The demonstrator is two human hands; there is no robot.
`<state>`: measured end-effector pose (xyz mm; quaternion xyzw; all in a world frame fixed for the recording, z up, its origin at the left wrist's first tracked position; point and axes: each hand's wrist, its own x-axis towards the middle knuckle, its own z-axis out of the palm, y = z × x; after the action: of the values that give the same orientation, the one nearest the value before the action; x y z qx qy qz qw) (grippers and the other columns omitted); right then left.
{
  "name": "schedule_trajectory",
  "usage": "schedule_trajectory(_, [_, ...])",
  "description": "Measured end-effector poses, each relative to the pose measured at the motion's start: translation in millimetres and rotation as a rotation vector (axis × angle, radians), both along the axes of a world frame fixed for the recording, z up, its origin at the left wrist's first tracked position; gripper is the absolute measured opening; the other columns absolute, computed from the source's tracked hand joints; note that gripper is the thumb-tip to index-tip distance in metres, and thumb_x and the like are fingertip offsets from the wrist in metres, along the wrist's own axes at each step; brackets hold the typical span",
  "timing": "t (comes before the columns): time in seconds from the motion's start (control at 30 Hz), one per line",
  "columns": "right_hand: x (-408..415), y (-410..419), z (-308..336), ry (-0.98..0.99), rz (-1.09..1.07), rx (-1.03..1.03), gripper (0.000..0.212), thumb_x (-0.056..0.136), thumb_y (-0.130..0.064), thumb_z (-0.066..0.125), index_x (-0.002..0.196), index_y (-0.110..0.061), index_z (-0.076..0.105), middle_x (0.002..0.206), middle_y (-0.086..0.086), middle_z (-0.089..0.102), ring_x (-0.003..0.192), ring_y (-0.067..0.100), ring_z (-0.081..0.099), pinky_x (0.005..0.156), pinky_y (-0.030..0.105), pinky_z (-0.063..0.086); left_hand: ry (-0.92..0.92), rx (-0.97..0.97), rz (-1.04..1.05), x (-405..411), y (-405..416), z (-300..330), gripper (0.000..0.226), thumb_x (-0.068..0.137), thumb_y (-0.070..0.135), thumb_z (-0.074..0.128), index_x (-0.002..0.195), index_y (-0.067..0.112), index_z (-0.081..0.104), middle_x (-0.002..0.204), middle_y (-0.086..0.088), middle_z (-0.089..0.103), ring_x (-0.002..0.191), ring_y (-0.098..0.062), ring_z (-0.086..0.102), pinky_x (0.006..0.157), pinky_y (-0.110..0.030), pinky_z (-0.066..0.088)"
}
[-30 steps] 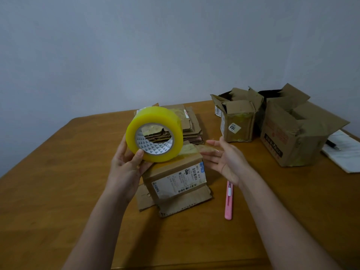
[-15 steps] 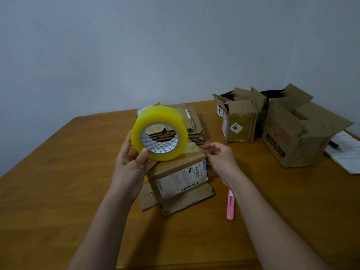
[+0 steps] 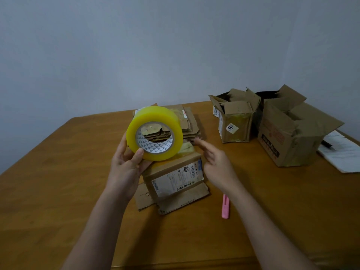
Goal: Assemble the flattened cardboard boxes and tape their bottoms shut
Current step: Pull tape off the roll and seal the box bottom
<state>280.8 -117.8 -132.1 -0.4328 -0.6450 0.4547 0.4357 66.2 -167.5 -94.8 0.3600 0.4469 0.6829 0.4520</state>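
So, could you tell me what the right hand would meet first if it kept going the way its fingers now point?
Probably the yellow tape roll: the right hand is open, its fingers aimed up-left at the roll's near edge, which the left hand holds above the small box. Depth is unclear; it might pass behind.

A translucent yellow roll of packing tape (image 3: 154, 133) is seen, its inner cardboard core printed with a grey-and-white triangle pattern. The brown cardboard box (image 3: 173, 180) below it carries a white shipping label with black barcodes and a blue patch. A slim pink plastic utility knife (image 3: 225, 206) lies on the honey-brown wooden desk (image 3: 58, 182). A white sticker marked in black is shown on the small brown carton (image 3: 235, 123). Red and black print marks the larger brown carton (image 3: 282, 137).
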Motion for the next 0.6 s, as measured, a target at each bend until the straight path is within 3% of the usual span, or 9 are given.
schedule_trajectory(0.1, [-9, -8, 2, -0.125, 0.088, 0.161, 0.083, 0.081, 0.018, 0.048, 0.143, -0.037, 0.042, 0.149, -0.014, 0.036, 0.132, 0.000, 0.038, 0.100, 0.024, 0.048, -0.005, -0.001, 0.004, 0, -1, 0, 0.059, 0.096, -0.004, 0.045, 0.144, 0.030, 0.043, 0.127, -0.003, 0.064, 0.114, -0.020, 0.063, 0.081, -0.034, 0.059])
schedule_trajectory(0.17, [-12, -7, -1, -0.247, 0.039, 0.247, 0.080, 0.078, 0.017, 0.049, 0.145, -0.027, 0.043, 0.151, -0.012, 0.036, 0.133, -0.007, 0.028, 0.107, 0.009, 0.033, -0.009, 0.009, 0.017, 2, -1, 0, 0.059, 0.096, -0.005, 0.046, 0.144, 0.030, 0.043, 0.124, -0.003, 0.065, 0.112, -0.018, 0.065, 0.078, -0.032, 0.059])
schedule_trajectory(0.23, [-13, -6, 0, -0.325, -0.007, 0.305, 0.077, 0.077, 0.019, 0.048, 0.143, -0.019, 0.046, 0.149, -0.008, 0.040, 0.129, -0.011, 0.027, 0.101, -0.003, 0.024, -0.009, 0.014, 0.032, 6, -1, 1, 0.059, 0.096, -0.006, 0.045, 0.143, 0.030, 0.044, 0.118, -0.002, 0.068, 0.106, -0.016, 0.067, 0.075, -0.031, 0.060])
schedule_trajectory(0.37, [-10, -7, 8, -0.424, -0.020, 0.362, 0.070, 0.078, 0.022, 0.046, 0.140, -0.010, 0.049, 0.148, 0.000, 0.044, 0.126, -0.007, 0.031, 0.099, -0.004, 0.025, 0.041, 0.011, 0.044, 1, -8, 7, 0.059, 0.093, -0.007, 0.049, 0.140, 0.029, 0.048, 0.117, 0.000, 0.070, 0.105, -0.016, 0.068, 0.078, -0.036, 0.060])
schedule_trajectory(0.43, [-10, -9, 11, -0.455, -0.024, 0.371, 0.068, 0.080, 0.021, 0.046, 0.141, -0.009, 0.048, 0.150, 0.000, 0.041, 0.131, -0.002, 0.032, 0.101, -0.001, 0.027, 0.082, 0.015, 0.097, -14, -16, 8, 0.059, 0.092, -0.005, 0.052, 0.140, 0.029, 0.049, 0.118, 0.001, 0.069, 0.105, -0.016, 0.068, 0.073, -0.034, 0.060])
schedule_trajectory(0.53, [-17, -13, 15, -0.498, -0.019, 0.350, 0.068, 0.082, 0.017, 0.051, 0.144, -0.013, 0.044, 0.154, -0.003, 0.036, 0.138, 0.008, 0.032, 0.109, 0.018, 0.036, 0.133, 0.018, 0.138, -34, -28, 7, 0.060, 0.092, -0.004, 0.054, 0.141, 0.030, 0.049, 0.122, -0.002, 0.067, 0.108, -0.019, 0.066, 0.073, -0.034, 0.059])
schedule_trajectory(0.6, [-24, -13, 19, -0.628, -0.053, 0.360, 0.070, 0.083, 0.008, 0.060, 0.146, -0.017, 0.040, 0.155, -0.005, 0.033, 0.142, 0.011, 0.029, 0.113, 0.028, 0.034, 0.160, 0.010, 0.138, -37, -30, 6, 0.060, 0.092, -0.002, 0.054, 0.141, 0.031, 0.048, 0.125, -0.002, 0.065, 0.109, -0.019, 0.065, 0.077, -0.037, 0.058])
